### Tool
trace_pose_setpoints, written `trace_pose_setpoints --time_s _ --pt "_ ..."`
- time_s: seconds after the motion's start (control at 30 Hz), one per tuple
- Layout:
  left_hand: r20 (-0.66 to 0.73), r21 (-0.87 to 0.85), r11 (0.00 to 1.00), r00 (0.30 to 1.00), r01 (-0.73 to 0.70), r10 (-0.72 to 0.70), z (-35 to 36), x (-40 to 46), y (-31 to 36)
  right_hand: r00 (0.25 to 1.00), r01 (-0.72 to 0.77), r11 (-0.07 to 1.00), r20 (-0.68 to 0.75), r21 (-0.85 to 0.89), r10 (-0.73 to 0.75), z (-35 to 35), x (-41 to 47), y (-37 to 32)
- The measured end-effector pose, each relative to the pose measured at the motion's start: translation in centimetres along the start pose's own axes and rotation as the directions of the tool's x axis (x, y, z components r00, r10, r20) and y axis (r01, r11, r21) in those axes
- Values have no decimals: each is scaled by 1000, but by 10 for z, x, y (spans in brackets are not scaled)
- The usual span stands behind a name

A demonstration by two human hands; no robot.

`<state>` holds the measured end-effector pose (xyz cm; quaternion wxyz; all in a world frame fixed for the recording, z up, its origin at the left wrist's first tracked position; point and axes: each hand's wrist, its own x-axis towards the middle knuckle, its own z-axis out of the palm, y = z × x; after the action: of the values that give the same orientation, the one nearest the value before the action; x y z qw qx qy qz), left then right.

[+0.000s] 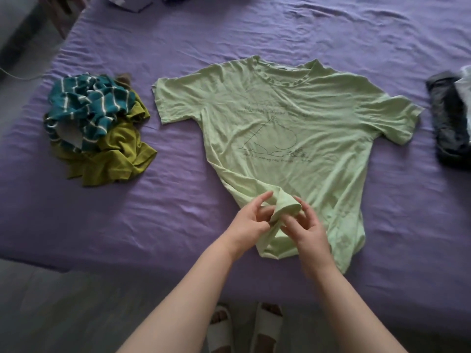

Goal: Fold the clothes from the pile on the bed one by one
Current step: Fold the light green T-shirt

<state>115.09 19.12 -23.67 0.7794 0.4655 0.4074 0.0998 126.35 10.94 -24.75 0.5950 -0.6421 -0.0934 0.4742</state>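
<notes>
Green T-shirt (288, 128) spread flat on purple bed (229, 34), hem bunched between left hand (248, 220) and right hand (307, 225); crumpled pile (96, 128) left.

White slippers (244, 327) stand on the grey floor (63, 301).

Soft, dim, even light fills the scene, with no glare and no hard-edged shadows. The purple bed sheet (254, 34) shows only faint shading in its wrinkles, and the floor (51, 301) at the near edge is darker and murky. The wide-angle lens bows the bed's edges, most at the left and right. Corners are smeared and out of focus; the forearms nearest the camera look soft.
</notes>
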Motion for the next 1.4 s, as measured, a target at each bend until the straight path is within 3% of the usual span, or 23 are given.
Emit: trace_pose_setpoints --time_s 0.07,0.13,0.2,0.27,0.47,0.6,0.73,0.9,1.0,1.03,1.1,1.17,1.23,1.3,1.4 --pt "-46 109 993 998 -36 42 -2 3 -8 998 2 1000 -59 -21 -3 -3 1 -1" --pt "-130 330 943 987 -45 93 -6 1 -15 995 -5 1000 -99 -4 4 -4 1 -4" --pt "-174 516 855 971 -53 166 -10 -4 -17 996 6 1000 -88 -18 -8 -4 -1 -8" --pt "-216 581 808 940 -93 263 -14 -15 -13 998 31 999 -48 -13 -32 -2 -7 -11" --pt "-344 413 886 865 -210 365 -30 -80 14 978 150 986 155 -74 -137 16 -32 -23" --pt "-393 112 963 879 -245 269 -49 -124 26 933 230 956 319 -180 -164 52 -52 -12" --pt "-514 -73 989 855 -126 71 -93 -151 12 855 365 837 503 -407 -128 86 -65 26" --pt "-622 -18 992 776 121 -106 -128 -143 -49 754 549 548 657 -631 1 103 -64 76" --pt "-677 226 932 734 283 -59 -139 -123 -82 772 544 449 632 -709 62 83 -56 90" --pt "-666 370 862 746 347 -14 -140 -116 -86 799 531 430 600 -730 32 72 -53 92" --pt "-668 617 630 737 472 102 -137 -106 -87 858 484 394 512 -782 -39 47 -46 89" --pt "-588 781 462 742 419 321 -123 -96 -79 891 449 349 442 -823 -104 22 -38 79" --pt "-362 895 412 820 172 444 -101 -79 -71 905 424 291 388 -858 -175 -3 -31 69" --pt "-102 925 371 885 -84 455 -69 -57 -67 908 368 235 294 -900 -298 -30 -28 59" --pt "130 901 349 927 -259 351 -15 -26 -72 885 100 285 -46 -953 -463 -63 -36 51"
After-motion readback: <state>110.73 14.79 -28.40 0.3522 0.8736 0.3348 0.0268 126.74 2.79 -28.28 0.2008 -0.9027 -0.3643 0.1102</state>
